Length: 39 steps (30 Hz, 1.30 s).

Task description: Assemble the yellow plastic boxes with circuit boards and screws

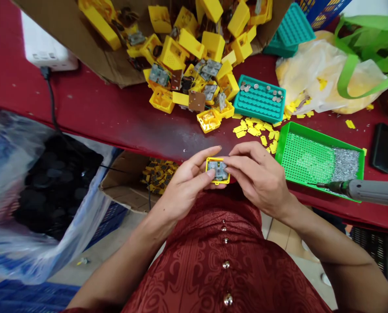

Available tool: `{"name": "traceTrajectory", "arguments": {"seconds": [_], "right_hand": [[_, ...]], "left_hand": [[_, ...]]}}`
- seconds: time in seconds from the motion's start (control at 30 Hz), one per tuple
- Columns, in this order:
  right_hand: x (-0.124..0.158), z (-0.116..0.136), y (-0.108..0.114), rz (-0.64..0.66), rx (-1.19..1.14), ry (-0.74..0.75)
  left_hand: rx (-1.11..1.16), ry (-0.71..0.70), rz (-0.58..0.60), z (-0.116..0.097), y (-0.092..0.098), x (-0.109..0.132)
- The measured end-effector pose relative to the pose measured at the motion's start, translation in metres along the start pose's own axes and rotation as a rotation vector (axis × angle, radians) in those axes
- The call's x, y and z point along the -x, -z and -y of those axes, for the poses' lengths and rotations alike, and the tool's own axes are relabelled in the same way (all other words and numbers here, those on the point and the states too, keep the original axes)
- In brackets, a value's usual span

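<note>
While both hands [187, 179] [262, 180] grasp it, the yellow case [220, 181] lies between them.

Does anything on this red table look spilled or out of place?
Yes, perhaps: small yellow pieces lie strewn on the red table beside the teal tray and green basket, outside any container, so they look spilled.

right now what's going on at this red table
A person's left hand holds a small open yellow case with grey parts inside, and the right hand touches its edge. More yellow cases lie heaped beyond the hands, and a green basket with metal pieces sits to the right.
</note>
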State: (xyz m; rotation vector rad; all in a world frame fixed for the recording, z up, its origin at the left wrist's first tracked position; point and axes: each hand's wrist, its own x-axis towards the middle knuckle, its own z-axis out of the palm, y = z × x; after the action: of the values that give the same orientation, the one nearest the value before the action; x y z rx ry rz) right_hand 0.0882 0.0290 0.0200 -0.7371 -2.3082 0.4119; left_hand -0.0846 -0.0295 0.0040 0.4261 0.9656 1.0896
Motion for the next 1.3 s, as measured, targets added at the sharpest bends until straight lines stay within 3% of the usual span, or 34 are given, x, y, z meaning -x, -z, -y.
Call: {"name": "traceTrajectory", "arguments": {"seconds": [0.2, 0.43, 0.67, 0.9, 1.1, 1.3], "right_hand": [[0.006, 0.0, -0.004, -0.02, 0.112, 0.061], [0.02, 0.001, -0.018, -0.067, 0.16, 0.005], [0.021, -0.003, -0.017, -0.16, 0.095, -0.022], [0.018, -0.005, -0.014, -0.155, 0.138, 0.039], [0.018, -0.004, -0.013, -0.124, 0.068, 0.075], [0.022, -0.005, -0.016, -0.149, 0.081, 0.052]], "left_hand": [[0.003, 0.008, -0.033, 0.003, -0.005, 0.0], [-0.101, -0.035, -0.116, 0.011, -0.01, -0.002], [-0.107, -0.015, -0.018, 0.008, -0.008, -0.003], [0.063, 0.077, -0.064, 0.007, -0.013, -0.003], [-0.1, -0.019, -0.008, 0.008, -0.007, 0.002], [-0.135, 0.001, 0.037, 0.011, -0.005, 0.005]]}}
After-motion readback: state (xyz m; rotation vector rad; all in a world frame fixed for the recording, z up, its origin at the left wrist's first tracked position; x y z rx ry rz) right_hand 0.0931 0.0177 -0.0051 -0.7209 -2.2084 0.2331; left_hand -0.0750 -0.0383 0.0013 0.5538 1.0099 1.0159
